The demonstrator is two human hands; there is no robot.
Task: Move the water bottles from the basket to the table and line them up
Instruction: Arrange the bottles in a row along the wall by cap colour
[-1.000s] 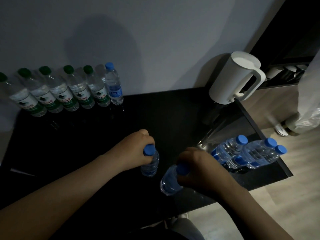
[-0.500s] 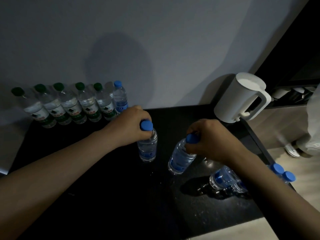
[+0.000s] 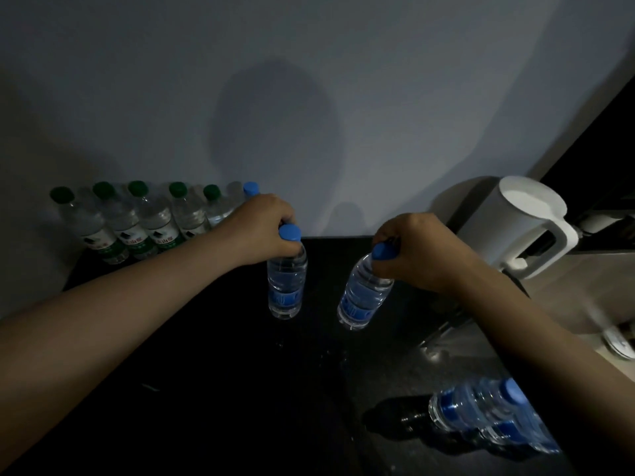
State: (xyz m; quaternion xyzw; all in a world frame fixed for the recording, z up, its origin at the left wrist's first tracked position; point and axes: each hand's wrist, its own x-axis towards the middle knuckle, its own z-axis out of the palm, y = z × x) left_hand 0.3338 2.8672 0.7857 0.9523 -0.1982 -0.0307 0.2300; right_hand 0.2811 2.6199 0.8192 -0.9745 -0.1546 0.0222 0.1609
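My left hand (image 3: 261, 230) grips the neck of an upright blue-capped water bottle (image 3: 287, 283) above the black table (image 3: 206, 389). My right hand (image 3: 412, 252) holds a second blue-capped bottle (image 3: 362, 297) by its neck, tilted with its base toward the left. A row of green-capped bottles (image 3: 137, 221) stands against the back wall at the left, and one blue-capped bottle (image 3: 251, 188) at its right end is mostly hidden behind my left hand. More blue-capped bottles (image 3: 488, 413) lie on their sides near the table's front right. No basket is in view.
A white electric kettle (image 3: 519, 228) stands at the table's back right corner. Beyond the table's right edge is a lower wooden surface and a dark shelf unit. A grey wall closes off the back.
Both hands have carried their bottles away from the table's front toward the back wall. The view has tipped upward, so the lying bottles now sit at the lower right.
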